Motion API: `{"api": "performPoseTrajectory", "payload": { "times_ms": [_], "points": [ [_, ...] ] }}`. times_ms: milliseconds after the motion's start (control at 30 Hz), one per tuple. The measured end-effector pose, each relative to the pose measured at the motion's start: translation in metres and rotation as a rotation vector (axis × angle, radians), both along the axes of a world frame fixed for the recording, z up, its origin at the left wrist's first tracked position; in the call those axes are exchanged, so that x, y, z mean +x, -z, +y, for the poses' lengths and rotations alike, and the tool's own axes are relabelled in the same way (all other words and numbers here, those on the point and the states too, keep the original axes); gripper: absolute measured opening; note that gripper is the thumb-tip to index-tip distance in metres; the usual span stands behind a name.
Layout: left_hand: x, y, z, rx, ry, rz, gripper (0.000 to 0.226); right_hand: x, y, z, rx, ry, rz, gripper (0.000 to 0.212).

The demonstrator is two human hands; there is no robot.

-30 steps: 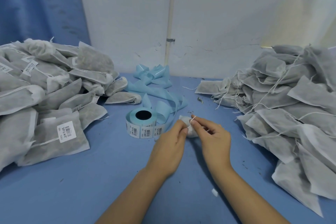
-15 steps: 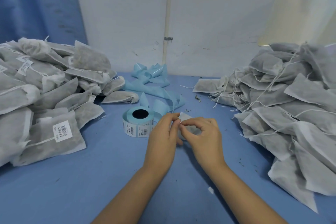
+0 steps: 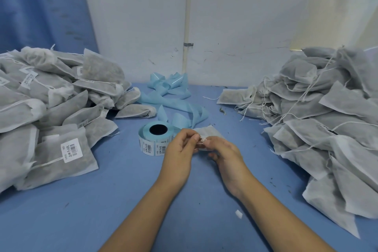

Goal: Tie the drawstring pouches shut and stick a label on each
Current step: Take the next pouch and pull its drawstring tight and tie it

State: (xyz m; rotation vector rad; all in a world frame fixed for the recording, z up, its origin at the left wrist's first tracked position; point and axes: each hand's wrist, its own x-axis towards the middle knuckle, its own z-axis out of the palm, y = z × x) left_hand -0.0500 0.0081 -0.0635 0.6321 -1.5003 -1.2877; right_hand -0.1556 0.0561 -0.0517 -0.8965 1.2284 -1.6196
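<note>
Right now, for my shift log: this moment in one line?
left hand: pinches white drawstring | right hand: pinches same | grey fabric pouch: behind hands

We see a flat blue surface (image 3: 102,210) carrying a heap of labelled grey fabric pouches (image 3: 51,108) at left and an unlabelled grey heap (image 3: 327,118) at right. Between them lies a pale-blue roll of barcode labels (image 3: 155,139), with a loose pale-blue backing strip (image 3: 173,98) behind it.

I see a grey pouch (image 3: 207,131) at centre, just beside blue label roll (image 3: 157,140) lying core-up, labelled pouches (image 3: 51,108) heaped left, untied pouches (image 3: 327,120) heaped right

Blue table (image 3: 102,221); white wall (image 3: 235,26); blue curtain (image 3: 41,6) left; vertical pipe (image 3: 187,16).
</note>
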Motion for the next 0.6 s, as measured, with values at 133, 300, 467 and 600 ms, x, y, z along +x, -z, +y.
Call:
{"api": "performPoseTrajectory", "payload": {
  "times_ms": [133,300,467,600],
  "points": [
    [-0.002,0.002,-0.001,0.014,-0.029,-0.027,0.017,0.001,-0.002,0.0,-0.067,0.0,-0.161,0.015],
    [-0.001,0.005,-0.005,-0.011,-0.098,-0.077,0.015,-0.002,0.0,0.0,-0.073,0.03,-0.18,0.022],
    [0.0,0.002,-0.002,0.034,-0.066,-0.048,0.013,-0.008,0.002,-0.003,-0.067,0.044,-0.257,0.009],
    [-0.001,-0.002,0.001,0.033,-0.018,-0.041,0.014,-0.009,0.003,-0.004,-0.066,0.057,-0.37,0.015]
  ]
}}
